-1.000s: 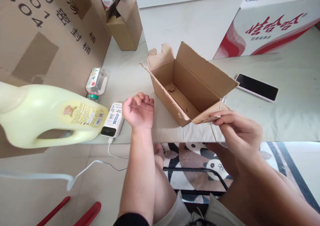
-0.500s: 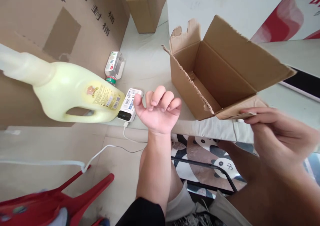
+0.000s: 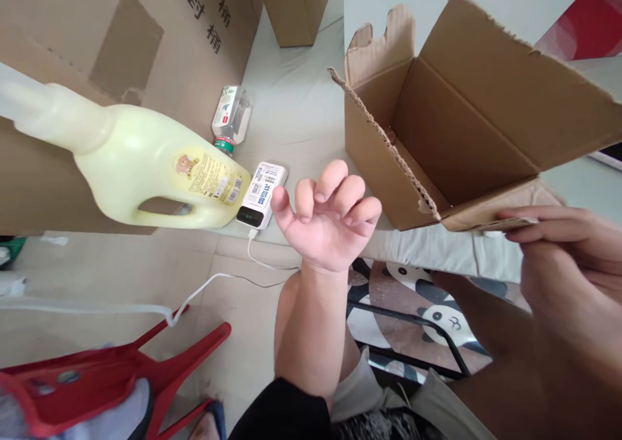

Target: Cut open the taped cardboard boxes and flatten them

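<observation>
My left hand (image 3: 328,216) is raised palm up over the table's near edge, fingers apart and loosely curled, with nothing in it. Just left of it lies a white power bank (image 3: 262,194) with a cable plugged into its near end. On the right stands an open cardboard box (image 3: 389,168), its flaps raised and one edge torn. My right hand (image 3: 568,252) pinches the near flap of that box between thumb and fingers. The inside of the box is partly in shadow.
A pale yellow jug (image 3: 160,168) lies on its side at the left, against a large carton (image 3: 194,45). Beyond the power bank is a clear plastic bottle (image 3: 233,116). Another cardboard box (image 3: 294,12) stands farther back. A red stool (image 3: 160,369) is on the floor, with a white cable (image 3: 97,307) running above it.
The view has shifted, so the table things appear farther right and slightly higher. My left hand's fingers have spread a little. My right hand keeps hold of the flap.
</observation>
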Demonstrator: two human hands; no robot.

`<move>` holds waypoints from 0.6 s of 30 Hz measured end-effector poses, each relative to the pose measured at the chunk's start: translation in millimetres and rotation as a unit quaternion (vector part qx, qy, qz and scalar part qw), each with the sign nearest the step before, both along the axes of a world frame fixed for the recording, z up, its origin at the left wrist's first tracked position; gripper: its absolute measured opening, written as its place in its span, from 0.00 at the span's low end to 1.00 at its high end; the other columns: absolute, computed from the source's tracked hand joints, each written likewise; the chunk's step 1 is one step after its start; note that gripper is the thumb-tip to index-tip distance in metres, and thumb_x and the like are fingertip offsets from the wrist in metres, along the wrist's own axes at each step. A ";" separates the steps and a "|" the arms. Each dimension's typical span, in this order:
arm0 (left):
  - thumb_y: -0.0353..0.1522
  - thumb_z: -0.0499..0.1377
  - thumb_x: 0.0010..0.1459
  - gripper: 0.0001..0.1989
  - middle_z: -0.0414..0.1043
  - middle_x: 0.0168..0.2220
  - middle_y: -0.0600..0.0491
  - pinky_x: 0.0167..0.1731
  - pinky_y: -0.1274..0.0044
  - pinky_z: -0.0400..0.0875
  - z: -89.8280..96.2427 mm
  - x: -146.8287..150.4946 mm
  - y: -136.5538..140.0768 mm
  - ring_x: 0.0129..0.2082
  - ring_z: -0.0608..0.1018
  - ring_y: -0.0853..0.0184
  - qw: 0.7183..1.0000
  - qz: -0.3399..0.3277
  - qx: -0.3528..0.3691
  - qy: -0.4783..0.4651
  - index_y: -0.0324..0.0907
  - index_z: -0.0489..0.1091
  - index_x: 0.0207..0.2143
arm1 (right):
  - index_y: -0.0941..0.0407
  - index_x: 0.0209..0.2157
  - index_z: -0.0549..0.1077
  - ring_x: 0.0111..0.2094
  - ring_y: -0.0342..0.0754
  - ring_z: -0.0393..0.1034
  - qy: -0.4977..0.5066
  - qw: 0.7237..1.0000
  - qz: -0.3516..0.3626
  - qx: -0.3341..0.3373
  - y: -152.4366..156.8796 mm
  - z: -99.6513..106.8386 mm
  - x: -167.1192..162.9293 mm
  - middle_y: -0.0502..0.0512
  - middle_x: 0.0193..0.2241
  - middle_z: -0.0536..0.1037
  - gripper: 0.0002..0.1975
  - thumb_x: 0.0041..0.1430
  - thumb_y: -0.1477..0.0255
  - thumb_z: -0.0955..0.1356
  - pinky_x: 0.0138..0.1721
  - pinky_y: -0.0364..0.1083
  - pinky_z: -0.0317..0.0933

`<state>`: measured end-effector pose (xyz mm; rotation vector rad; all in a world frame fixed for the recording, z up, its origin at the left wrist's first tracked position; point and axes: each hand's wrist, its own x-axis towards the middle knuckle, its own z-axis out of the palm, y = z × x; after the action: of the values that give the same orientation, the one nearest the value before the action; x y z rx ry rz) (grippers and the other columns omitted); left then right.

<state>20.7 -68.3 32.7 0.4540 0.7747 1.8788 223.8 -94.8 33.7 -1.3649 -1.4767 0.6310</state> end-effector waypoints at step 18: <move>0.65 0.42 0.59 0.39 0.35 0.24 0.56 0.18 0.71 0.46 3.6 1.2 -3.5 0.20 0.43 0.70 0.999 0.005 -0.039 0.013 0.39 0.39 0.19 | 0.46 0.26 0.71 0.42 0.52 0.76 -0.018 0.999 -0.004 -0.031 -1.7 2.8 1.5 0.51 0.32 0.74 0.12 0.63 0.71 0.63 0.50 0.59 0.68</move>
<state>21.9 -71.9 36.3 0.4259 0.8653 1.8486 225.3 -96.5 36.5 -1.4356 -1.4915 0.6546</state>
